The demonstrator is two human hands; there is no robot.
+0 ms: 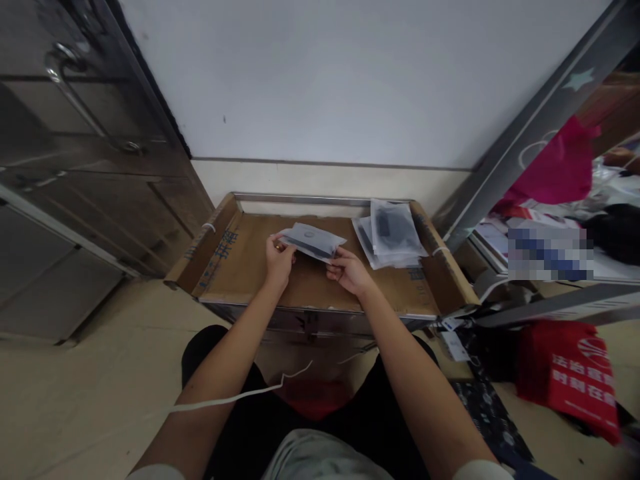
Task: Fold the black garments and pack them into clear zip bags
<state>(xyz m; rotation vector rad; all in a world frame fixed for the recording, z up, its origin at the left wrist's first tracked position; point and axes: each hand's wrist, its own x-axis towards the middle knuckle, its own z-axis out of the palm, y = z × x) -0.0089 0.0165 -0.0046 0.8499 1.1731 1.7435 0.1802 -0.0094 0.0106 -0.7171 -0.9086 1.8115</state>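
Between my two hands is a frosted plastic zip bag (315,239) with something dark inside, held tilted above the cardboard. My left hand (280,260) pinches its left end, and my right hand (346,268) grips the lower right corner. A small round mark shows on the bag's upper face. To the right lies a loose stack of similar frosted bags (395,230), the top one showing a dark rectangular shape within. Both the held bag and the stack are over a cardboard-lined table (240,267) with raised cardboard sides.
A white wall panel (325,80) rises behind the table. At left is a metal door with a handle (83,107). On the right stand a cluttered shelf, a pink bag (560,167) and a red printed bag (570,377). A white cord (225,400) crosses near my left forearm.
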